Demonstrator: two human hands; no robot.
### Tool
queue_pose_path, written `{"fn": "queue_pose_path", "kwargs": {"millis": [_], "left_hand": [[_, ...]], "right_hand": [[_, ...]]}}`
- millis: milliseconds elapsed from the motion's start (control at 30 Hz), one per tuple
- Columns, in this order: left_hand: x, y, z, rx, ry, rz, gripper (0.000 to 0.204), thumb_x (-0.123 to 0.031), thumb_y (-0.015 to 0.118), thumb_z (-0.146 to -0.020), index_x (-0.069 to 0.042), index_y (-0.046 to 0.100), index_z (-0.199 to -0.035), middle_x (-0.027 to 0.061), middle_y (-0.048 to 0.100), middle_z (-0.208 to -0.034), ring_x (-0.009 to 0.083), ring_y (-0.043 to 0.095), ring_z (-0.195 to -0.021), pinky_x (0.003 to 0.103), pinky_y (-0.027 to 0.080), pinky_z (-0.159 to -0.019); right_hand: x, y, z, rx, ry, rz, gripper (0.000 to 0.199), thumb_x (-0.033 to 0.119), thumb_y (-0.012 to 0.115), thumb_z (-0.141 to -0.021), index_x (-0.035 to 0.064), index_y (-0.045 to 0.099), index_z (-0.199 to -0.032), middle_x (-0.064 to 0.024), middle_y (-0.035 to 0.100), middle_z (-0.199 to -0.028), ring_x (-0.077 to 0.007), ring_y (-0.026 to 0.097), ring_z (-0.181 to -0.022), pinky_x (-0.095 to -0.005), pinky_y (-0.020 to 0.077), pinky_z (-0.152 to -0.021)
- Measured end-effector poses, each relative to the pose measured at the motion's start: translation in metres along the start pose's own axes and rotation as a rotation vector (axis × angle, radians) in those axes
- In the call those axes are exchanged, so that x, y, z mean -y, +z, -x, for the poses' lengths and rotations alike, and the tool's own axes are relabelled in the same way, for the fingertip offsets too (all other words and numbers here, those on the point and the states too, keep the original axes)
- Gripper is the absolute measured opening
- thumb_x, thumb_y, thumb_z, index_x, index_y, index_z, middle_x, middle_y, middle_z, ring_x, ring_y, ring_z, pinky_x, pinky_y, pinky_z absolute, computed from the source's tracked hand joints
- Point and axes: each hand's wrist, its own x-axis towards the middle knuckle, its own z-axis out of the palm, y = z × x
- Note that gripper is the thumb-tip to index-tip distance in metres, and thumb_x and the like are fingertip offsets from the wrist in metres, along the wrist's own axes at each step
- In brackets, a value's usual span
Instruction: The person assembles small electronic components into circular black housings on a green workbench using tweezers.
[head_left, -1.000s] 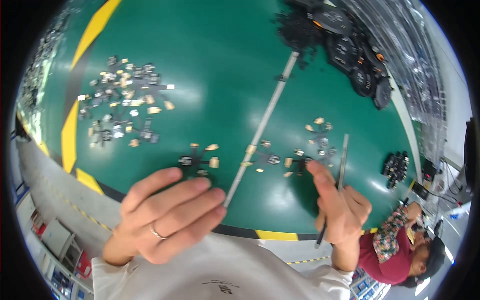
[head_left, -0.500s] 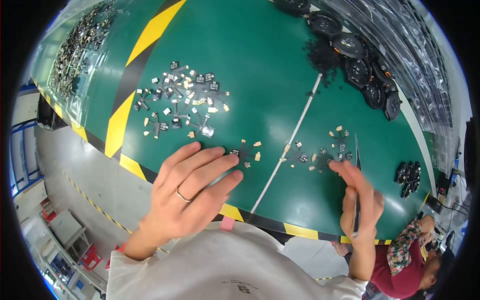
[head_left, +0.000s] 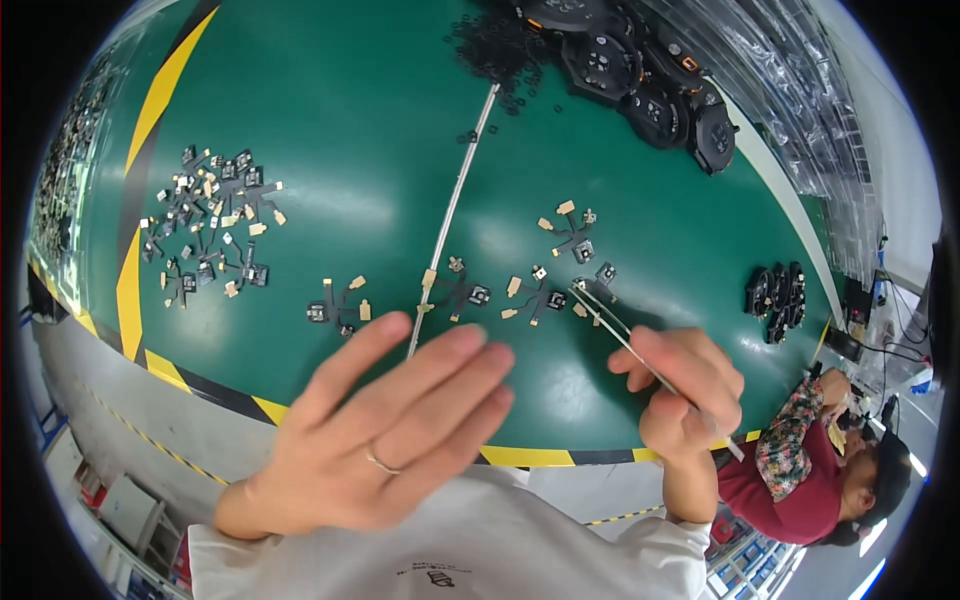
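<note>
My left hand (head_left: 385,435), a ring on one finger, hovers above the green table's near side, open and holding nothing. My right hand (head_left: 695,390) is closed around metal tweezers (head_left: 640,354). The tips stand slightly apart at a small black flexible circuit piece (head_left: 606,273); whether they grip it I cannot tell. Similar pieces with tan tabs form a loose row: one (head_left: 572,240) beyond the tips, one (head_left: 545,298) left of them, another (head_left: 465,292) beyond my left fingertips, and one (head_left: 320,311) farther left.
More circuit pieces lie in a heap (head_left: 215,200) at left. A metal strip (head_left: 458,190) crosses the table. Tiny black parts (head_left: 495,45) and round black housings (head_left: 655,105) sit at the back, dark parts (head_left: 775,295) at right. Striped tape (head_left: 525,457) edges the table; a person (head_left: 790,480) is at right.
The view has shifted, moving the table's contents leftward. My left hand is farther right over the table. The tweezers have swung from pointing away from me to pointing at the circuit pieces.
</note>
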Motion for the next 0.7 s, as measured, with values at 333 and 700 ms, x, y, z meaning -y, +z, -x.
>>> {"fn": "queue_pose_path", "kwargs": {"millis": [333,700], "left_hand": [[-0.004,0.015,-0.019,0.205,0.020,-0.004,0.037,-0.026,0.068,-0.088,-0.004,0.075,-0.117,0.0084,0.069,-0.134,0.0293,0.061,-0.131,0.054,0.042,-0.116],[-0.003,0.021,-0.016,0.176,-0.017,-0.012,0.040,-0.029,0.068,-0.086,-0.006,0.074,-0.118,0.0076,0.070,-0.133,0.0317,0.062,-0.130,0.055,0.041,-0.117]], "right_hand": [[0.017,-0.004,0.009,0.033,-0.073,0.240,0.028,0.020,0.071,-0.099,-0.0073,0.071,-0.105,-0.0176,0.078,-0.087,-0.0223,0.076,-0.069,-0.0265,0.0576,-0.054],[0.017,0.006,0.006,0.046,-0.191,0.473,0.020,0.017,0.074,-0.095,0.0007,0.070,-0.106,-0.0065,0.080,-0.088,-0.0118,0.069,-0.066,-0.0192,0.0477,-0.052]]}}
